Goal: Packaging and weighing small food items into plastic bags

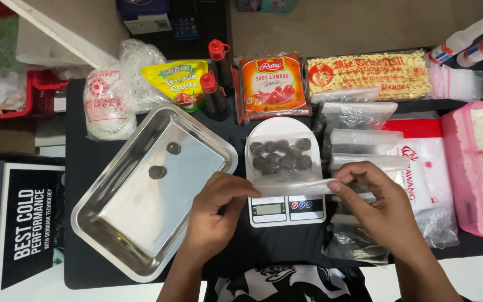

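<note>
On your far left the steel tray [141,223] holds two dark balls [165,160]. Your left hand [217,210] pinches the left end of a clear plastic bag [286,162] of dark balls lying on the white kitchen scale [286,210]. Your right hand [373,198] pinches its right end, beside stacked filled bags [359,120].

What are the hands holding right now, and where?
Both hold one clear plastic bag of dark balls by its open edge: left hand one end, right hand the other.
</note>
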